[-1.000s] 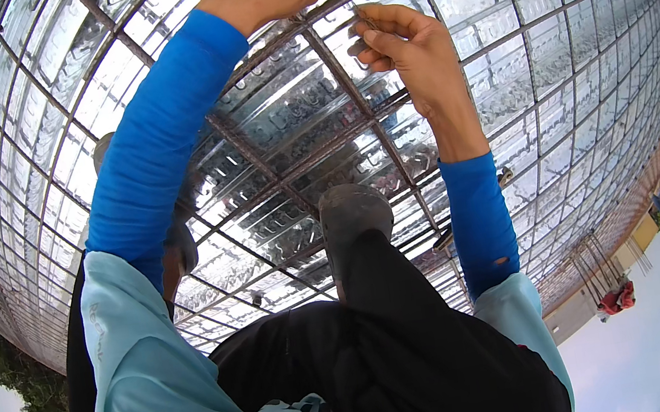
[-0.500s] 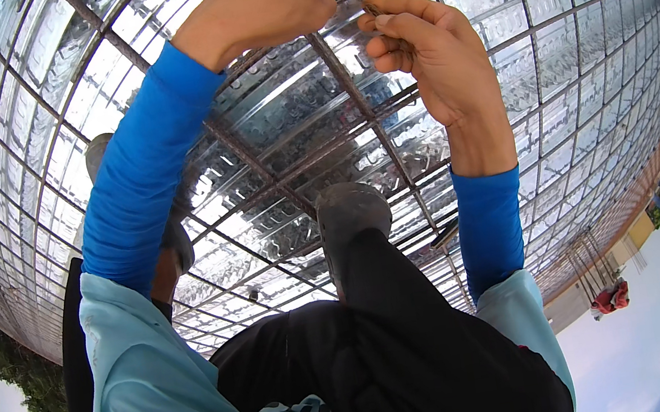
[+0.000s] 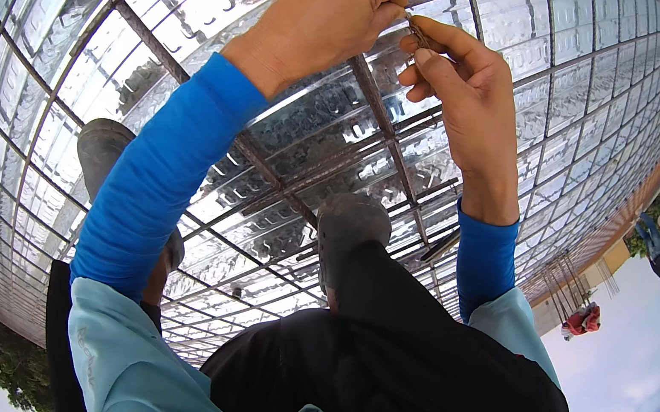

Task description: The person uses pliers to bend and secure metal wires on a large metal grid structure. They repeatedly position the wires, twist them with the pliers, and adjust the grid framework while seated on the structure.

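Observation:
My left hand [image 3: 329, 12] is closed in a pinch, its fingertips meeting the end of a small bunch of thin tie wire [image 3: 418, 37]. The other end of the bunch sits between the thumb and bent fingers of my right hand [image 3: 471, 89]. Both hands are close together above a steel rebar mesh [image 3: 371, 92], and the pinched tips nearly touch. How many wires there are is too small to tell.
Below the mesh lies shiny ribbed metal decking [image 3: 526, 24]. My boots [image 3: 349, 220] stand on the bars. A dark, narrow object [image 3: 440, 246] rests on the mesh near my right forearm. Upright bars [image 3: 563, 290] and people [image 3: 658, 249] show at far right.
Both hands have shifted right and slightly down in the picture. My left fingertips have come to the wire bunch in my right hand. The view has moved a little too.

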Tool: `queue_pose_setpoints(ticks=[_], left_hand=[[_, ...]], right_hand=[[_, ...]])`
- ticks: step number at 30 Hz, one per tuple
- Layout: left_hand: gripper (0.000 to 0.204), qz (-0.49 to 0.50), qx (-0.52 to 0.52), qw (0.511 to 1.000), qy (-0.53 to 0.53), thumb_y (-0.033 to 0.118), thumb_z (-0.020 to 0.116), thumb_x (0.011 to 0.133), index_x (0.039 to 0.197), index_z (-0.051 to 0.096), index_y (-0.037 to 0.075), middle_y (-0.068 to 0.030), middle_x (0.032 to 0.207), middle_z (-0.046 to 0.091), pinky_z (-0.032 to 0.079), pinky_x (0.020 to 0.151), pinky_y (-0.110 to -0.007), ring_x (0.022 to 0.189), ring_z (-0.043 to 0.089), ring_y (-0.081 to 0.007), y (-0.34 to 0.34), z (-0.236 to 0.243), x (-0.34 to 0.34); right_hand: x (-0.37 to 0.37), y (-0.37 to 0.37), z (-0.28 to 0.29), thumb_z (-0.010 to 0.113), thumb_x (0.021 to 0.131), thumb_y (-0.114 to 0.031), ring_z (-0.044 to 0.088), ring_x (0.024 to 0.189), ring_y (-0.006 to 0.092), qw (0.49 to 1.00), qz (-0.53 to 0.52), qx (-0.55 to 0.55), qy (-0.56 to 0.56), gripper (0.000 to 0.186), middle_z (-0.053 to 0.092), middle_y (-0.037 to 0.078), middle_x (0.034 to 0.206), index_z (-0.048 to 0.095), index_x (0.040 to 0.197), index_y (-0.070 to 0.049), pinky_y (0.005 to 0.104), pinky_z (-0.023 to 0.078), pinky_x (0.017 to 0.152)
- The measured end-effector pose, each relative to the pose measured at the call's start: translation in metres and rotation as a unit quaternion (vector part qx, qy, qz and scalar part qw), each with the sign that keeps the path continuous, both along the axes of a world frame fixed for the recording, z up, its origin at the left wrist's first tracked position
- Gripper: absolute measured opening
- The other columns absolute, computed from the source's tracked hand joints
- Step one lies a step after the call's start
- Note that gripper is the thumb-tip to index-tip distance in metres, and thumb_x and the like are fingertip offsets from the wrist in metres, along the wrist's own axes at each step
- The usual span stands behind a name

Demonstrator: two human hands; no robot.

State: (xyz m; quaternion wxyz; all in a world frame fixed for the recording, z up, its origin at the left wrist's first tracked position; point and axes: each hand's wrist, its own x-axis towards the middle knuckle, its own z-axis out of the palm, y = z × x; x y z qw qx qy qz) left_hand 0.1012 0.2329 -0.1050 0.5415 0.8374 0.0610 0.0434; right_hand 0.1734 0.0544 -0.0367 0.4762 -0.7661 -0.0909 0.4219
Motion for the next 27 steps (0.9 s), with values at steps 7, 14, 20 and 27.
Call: queue_pose_setpoints(ticks=[7,14,20,27], left_hand=[[0.009,0.084,0.104,0.988,-0.076,0.009,0.069,0.082,0.087,0.069,0.002,-0.0127,0.082,0.065,0.053,0.073,-0.043,0.085,0.066,-0.0319,-0.021,-0.008,-0.006],[0.008,0.119,0.107,0.98,-0.118,0.004,0.071,0.084,0.09,0.076,0.004,-0.0075,0.086,0.071,0.056,0.073,-0.04,0.089,0.069,-0.0263,-0.022,-0.013,-0.015],[0.007,0.075,-0.02,0.992,-0.103,0.005,0.068,0.08,0.084,0.065,0.001,-0.0148,0.081,0.061,0.049,0.07,-0.044,0.081,0.061,-0.0328,-0.017,-0.01,-0.014],[0.008,0.068,-0.015,0.993,-0.099,0.004,0.071,0.082,0.087,0.067,-0.001,-0.0148,0.08,0.062,0.05,0.07,-0.044,0.08,0.062,-0.0349,-0.017,-0.009,-0.011]], right_hand=[[-0.009,0.004,0.001,0.061,0.1,-0.002,0.071,0.082,0.014,0.999,-0.04,0.007,0.003,0.035,0.073,0.016,0.108,0.061,0.132,0.012,0.025,0.058,0.068],[-0.021,0.005,-0.005,0.063,0.098,0.002,0.074,0.088,0.0163,0.995,-0.09,0.029,-0.019,0.028,0.073,0.016,0.105,0.063,0.125,0.011,0.0256,0.061,0.074],[-0.029,0.015,0.004,0.065,0.097,0.003,0.074,0.087,0.0154,0.994,-0.065,0.038,-0.084,0.016,0.074,0.017,0.1,0.064,0.111,0.01,0.0253,0.061,0.075],[0.018,0.029,0.018,0.069,0.1,-0.023,0.078,0.082,0.0219,0.998,0.036,-0.022,-0.048,0.031,0.076,0.02,0.096,0.067,0.115,0.005,0.027,0.064,0.071]])
